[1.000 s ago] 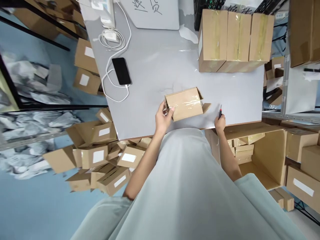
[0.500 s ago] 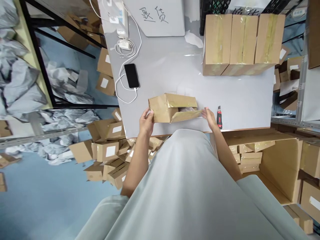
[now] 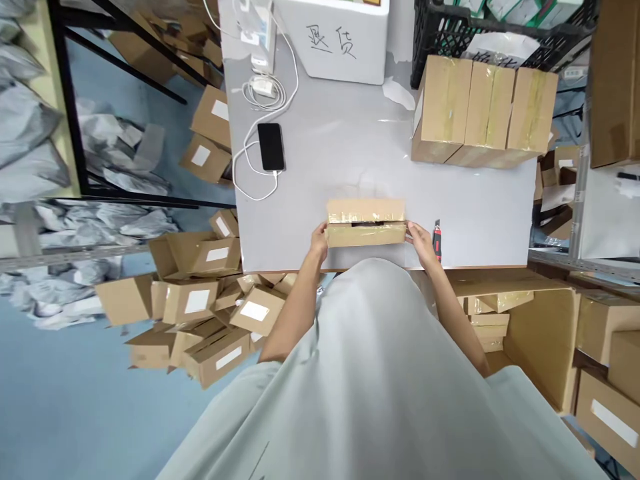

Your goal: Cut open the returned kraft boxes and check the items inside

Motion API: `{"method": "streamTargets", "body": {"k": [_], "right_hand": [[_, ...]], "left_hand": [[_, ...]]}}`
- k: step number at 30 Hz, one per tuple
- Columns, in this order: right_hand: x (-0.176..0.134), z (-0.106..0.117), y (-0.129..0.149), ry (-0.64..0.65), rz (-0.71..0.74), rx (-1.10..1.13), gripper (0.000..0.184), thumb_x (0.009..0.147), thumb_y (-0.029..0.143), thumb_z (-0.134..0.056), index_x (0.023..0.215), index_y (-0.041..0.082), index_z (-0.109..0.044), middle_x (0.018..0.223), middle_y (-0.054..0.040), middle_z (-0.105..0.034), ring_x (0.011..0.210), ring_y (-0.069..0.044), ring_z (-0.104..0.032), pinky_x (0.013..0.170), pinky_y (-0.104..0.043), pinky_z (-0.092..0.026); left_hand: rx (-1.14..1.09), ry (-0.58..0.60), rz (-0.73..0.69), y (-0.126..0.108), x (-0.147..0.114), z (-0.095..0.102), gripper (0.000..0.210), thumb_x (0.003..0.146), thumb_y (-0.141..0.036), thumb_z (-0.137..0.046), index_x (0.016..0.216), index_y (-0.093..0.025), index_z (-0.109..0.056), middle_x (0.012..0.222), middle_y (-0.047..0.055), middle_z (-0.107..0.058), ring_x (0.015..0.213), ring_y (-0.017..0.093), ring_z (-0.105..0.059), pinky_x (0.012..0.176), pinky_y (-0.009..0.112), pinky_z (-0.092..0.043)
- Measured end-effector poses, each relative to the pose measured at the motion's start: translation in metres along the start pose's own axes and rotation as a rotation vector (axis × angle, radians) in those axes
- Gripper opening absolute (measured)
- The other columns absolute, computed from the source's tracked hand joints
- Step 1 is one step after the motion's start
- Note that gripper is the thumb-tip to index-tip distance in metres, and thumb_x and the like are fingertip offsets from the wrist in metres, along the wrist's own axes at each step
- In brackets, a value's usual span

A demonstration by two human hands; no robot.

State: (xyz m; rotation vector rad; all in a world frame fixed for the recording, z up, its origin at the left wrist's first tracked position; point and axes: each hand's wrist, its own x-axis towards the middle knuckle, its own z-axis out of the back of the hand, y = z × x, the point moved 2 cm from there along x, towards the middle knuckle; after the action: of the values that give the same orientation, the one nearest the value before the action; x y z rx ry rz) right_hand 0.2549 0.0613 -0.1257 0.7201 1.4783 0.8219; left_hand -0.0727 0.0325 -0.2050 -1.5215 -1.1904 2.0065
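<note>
Head: dark-gapped box (image 3: 366,235) between hands (image 3: 319,241) (image 3: 421,243)

On the table (image 3: 330,167) before me, the carton (image 3: 366,236) lies between my left hand (image 3: 319,241) and my right hand (image 3: 419,241). The cutter (image 3: 437,241) lies just right of my right hand. Farther back on the left is the phone (image 3: 271,147). The bin (image 3: 345,63) stands at the back, the crate (image 3: 453,28) to its right, three boxes (image 3: 490,103) before the crate. Right of me, further boxes (image 3: 489,323) lie in a container (image 3: 543,340).
</note>
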Motion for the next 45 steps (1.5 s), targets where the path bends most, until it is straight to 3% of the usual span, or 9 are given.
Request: {"method": "streamTargets", "body": {"k": [7,12,17,24,29,33,37,41,45], "right_hand": [[0.005,0.013,-0.003,-0.081,0.076,-0.194,0.081,0.087,0.082,-0.077,0.139,0.02,-0.074,0.14,-0.018,-0.079,0.123,-0.033,-0.079,0.104,-0.052,-0.067],[0.02,0.009,0.021,-0.054,0.254,-0.399,0.076,0.091,0.064,-0.081,0.153,0.022,-0.069,0.154,-0.0183,-0.07,0.113,-0.029,-0.08,0.102,-0.048,-0.067],[0.026,0.005,0.049,0.047,0.364,-0.686,0.062,0.098,0.051,-0.078,0.154,0.024,-0.07,0.16,-0.0161,-0.064,0.108,-0.026,-0.079,0.102,-0.046,-0.068],[0.036,0.005,0.069,0.158,0.38,-1.123,0.074,0.095,0.03,-0.082,0.165,0.025,-0.06,0.18,-0.0145,-0.046,0.149,-0.038,-0.063,0.122,-0.058,-0.057],[0.042,0.012,0.078,0.236,0.397,-1.022,0.057,0.105,0.044,-0.065,0.159,0.025,-0.066,0.167,-0.0146,-0.062,0.114,-0.03,-0.077,0.11,-0.051,-0.06],[0.063,0.008,0.082,0.078,0.405,-0.835,0.06,0.11,0.069,-0.046,0.113,0.02,-0.08,0.117,-0.0127,-0.082,0.098,-0.026,-0.074,0.096,-0.038,-0.057],[0.093,-0.011,0.068,-0.145,0.199,-0.854,0.068,0.107,0.077,-0.042,0.071,0.023,-0.063,0.078,-0.0082,-0.071,0.081,-0.024,-0.065,0.085,-0.035,-0.052],[0.105,-0.027,0.056,-0.292,0.053,-0.789,0.052,0.107,0.066,-0.053,0.095,0.019,-0.072,0.098,-0.0145,-0.08,0.097,-0.029,-0.072,0.092,-0.037,-0.054],[0.087,-0.029,0.064,-0.367,0.252,-0.818,0.045,0.107,0.047,-0.056,0.137,0.015,-0.065,0.144,-0.0241,-0.069,0.13,-0.032,-0.068,0.115,-0.046,-0.052]], "left_hand": [[0.114,-0.031,-0.049,-0.035,-0.024,0.025,0.054,0.094,-0.06,-0.075,0.134,-0.022,-0.076,0.148,0.014,-0.076,0.135,0.028,-0.071,0.117,0.046,-0.056],[0.36,0.048,-0.262,-0.063,-0.065,0.03,0.046,0.093,-0.051,-0.079,0.129,-0.021,-0.077,0.142,0.013,-0.078,0.131,0.03,-0.073,0.115,0.046,-0.058],[0.633,0.021,-0.321,-0.077,-0.085,0.027,0.031,0.084,-0.025,-0.084,0.114,-0.023,-0.077,0.12,0.007,-0.081,0.103,0.026,-0.077,0.091,0.039,-0.063],[0.652,0.102,-0.407,-0.077,-0.093,0.041,0.011,0.089,-0.023,-0.076,0.099,-0.023,-0.074,0.094,0.001,-0.077,0.086,0.019,-0.072,0.078,0.031,-0.056],[0.708,0.203,-0.558,-0.076,-0.104,0.046,0.02,0.091,-0.015,-0.064,0.102,-0.024,-0.078,0.1,0.004,-0.075,0.093,0.02,-0.071,0.083,0.031,-0.057],[0.814,0.266,-0.595,-0.064,-0.108,0.046,0.023,0.088,-0.01,-0.064,0.1,-0.025,-0.077,0.103,0.005,-0.072,0.101,0.025,-0.07,0.094,0.037,-0.058],[0.931,0.293,-0.631,-0.046,-0.108,0.037,0.036,0.08,0.001,-0.056,0.1,-0.026,-0.069,0.108,0.005,-0.067,0.106,0.026,-0.065,0.094,0.037,-0.055],[1.067,0.254,-0.652,-0.034,-0.106,0.027,0.045,0.076,0.007,-0.051,0.103,-0.027,-0.064,0.116,0.008,-0.064,0.113,0.028,-0.062,0.09,0.038,-0.054],[1.164,0.305,-0.627,-0.033,-0.107,0.031,0.035,0.082,-0.001,-0.07,0.107,-0.026,-0.065,0.125,0.013,-0.064,0.12,0.035,-0.063,0.099,0.047,-0.057]]}}
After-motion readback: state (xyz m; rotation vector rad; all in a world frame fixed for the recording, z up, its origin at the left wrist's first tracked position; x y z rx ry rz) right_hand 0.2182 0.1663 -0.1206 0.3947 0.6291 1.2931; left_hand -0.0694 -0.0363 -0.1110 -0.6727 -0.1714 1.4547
